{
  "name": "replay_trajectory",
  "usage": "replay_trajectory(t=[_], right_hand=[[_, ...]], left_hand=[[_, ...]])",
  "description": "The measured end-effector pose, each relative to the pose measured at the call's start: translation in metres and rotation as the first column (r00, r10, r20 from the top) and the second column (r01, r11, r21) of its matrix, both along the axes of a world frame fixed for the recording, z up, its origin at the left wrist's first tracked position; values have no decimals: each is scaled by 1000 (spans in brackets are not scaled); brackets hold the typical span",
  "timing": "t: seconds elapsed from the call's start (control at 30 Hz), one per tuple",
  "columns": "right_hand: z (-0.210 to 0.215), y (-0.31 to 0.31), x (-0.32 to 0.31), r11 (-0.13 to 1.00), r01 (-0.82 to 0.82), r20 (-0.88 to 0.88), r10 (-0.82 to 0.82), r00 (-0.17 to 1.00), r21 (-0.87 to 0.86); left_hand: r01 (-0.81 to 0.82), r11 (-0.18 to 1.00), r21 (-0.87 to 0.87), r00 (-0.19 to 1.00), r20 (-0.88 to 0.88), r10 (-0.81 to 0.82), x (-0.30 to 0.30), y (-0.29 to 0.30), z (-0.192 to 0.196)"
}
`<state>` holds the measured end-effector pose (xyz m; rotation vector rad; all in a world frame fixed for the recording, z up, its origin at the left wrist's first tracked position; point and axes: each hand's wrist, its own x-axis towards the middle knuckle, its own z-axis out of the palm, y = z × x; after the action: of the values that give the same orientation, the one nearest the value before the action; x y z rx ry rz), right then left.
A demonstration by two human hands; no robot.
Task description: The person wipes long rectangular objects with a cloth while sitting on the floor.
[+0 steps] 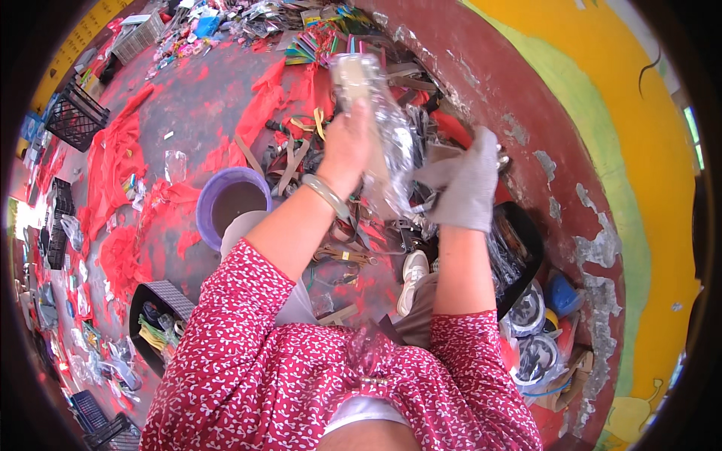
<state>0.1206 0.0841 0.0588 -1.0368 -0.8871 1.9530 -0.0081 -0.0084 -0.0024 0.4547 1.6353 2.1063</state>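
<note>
My left hand (349, 146), bare with a pale bangle at the wrist, grips a clear plastic bag (391, 150) with something beige inside. The bag is smeared by motion and hangs toward the right. Beside it is my right hand (462, 184), in a grey glove, its fingers spread apart; I cannot tell whether it touches the bag. Under both hands lies a pile of straps (293, 161), mostly brown and dark, with a few yellow ones.
A purple bucket (233, 204) stands left of my knees. Black crates (77, 116) and scattered packages lie at the left. A black bin (519, 248) stands by the peeling red wall (571, 180), near wrapped wheel-like items (535, 353). Red cloth scraps (120, 165) cover much of the floor.
</note>
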Motion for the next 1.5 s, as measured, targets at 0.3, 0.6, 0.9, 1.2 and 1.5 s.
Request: replay_trajectory(t=[0.3,0.6,0.9,1.2,1.5], right_hand=[[-36,-27,-7,-33,-585,584,127,802,810],[-22,-56,-13,-7,-799,725,-418,548,601],[-27,-45,-10,70,-645,642,-227,733,761],[-35,-19,-4,873,-403,91,394,915,274],[-21,-32,-12,132,-729,673,-519,526,672]], left_hand=[[-117,979,165,986,141,94,-24,-3,2],[-43,989,143,990,143,22,-13,7,-11],[-138,988,75,990,9,137,-17,3,-5],[-38,996,-77,973,-228,20,-18,0,-18],[23,989,-147,741,-661,-116,42,9,-16]])
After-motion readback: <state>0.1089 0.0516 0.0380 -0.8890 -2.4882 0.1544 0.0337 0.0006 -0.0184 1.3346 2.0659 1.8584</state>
